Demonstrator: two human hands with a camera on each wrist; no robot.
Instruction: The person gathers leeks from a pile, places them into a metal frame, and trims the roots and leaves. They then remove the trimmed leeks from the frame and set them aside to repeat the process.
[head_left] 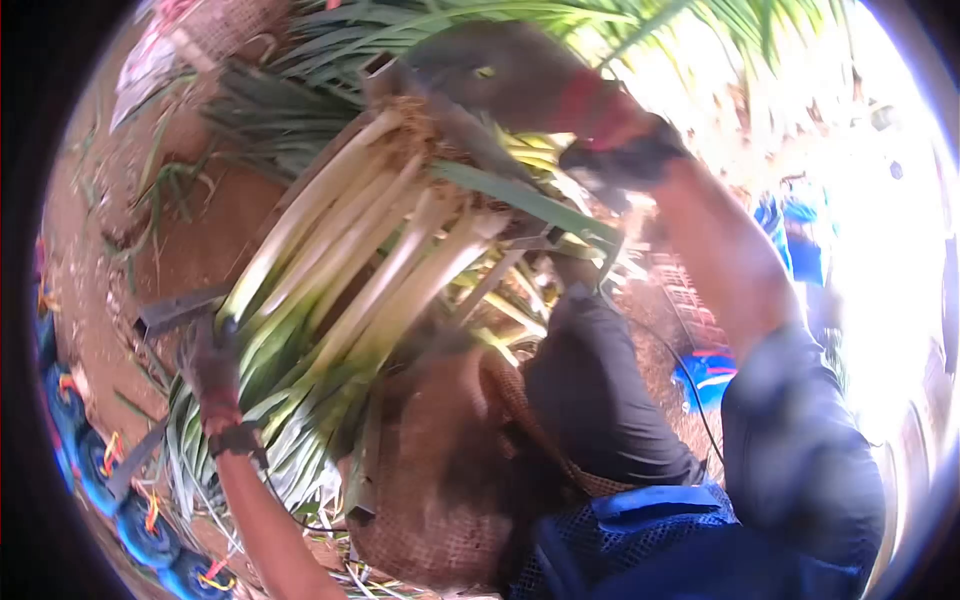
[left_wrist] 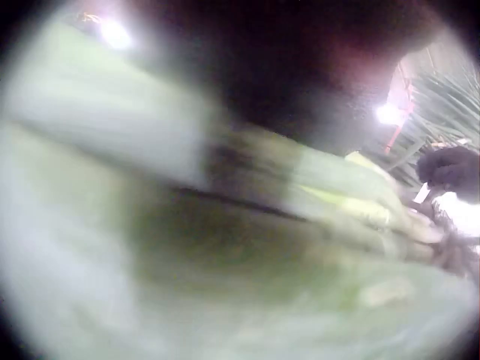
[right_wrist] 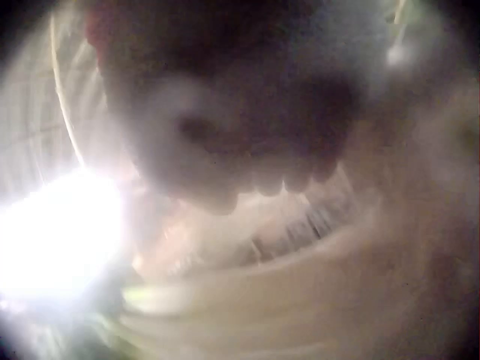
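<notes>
A bundle of leeks (head_left: 365,250), with white stalks, brown roots at the top and green leaves below, lies across a metal frame (head_left: 185,310). My gloved left hand (head_left: 212,370) rests at the bundle's left side, fingers pointing up beside the frame's bar. Blurred pale stalks (left_wrist: 150,232) fill the left wrist view under the dark glove. Over the root end, my gloved right hand (head_left: 500,75) reaches across with its fingers extended, near the frame's upper bar. In the right wrist view its fingertips (right_wrist: 270,184) line up above blurred stalks. A loose green leaf (head_left: 530,205) crosses the roots.
More long green leaves (head_left: 280,110) lie at the back, beside a woven sack (head_left: 225,30). Brown mesh cloth (head_left: 430,500) covers the area before my legs. Blue round objects (head_left: 145,530) line the lower left. A blue-and-red packet (head_left: 708,378) lies at right.
</notes>
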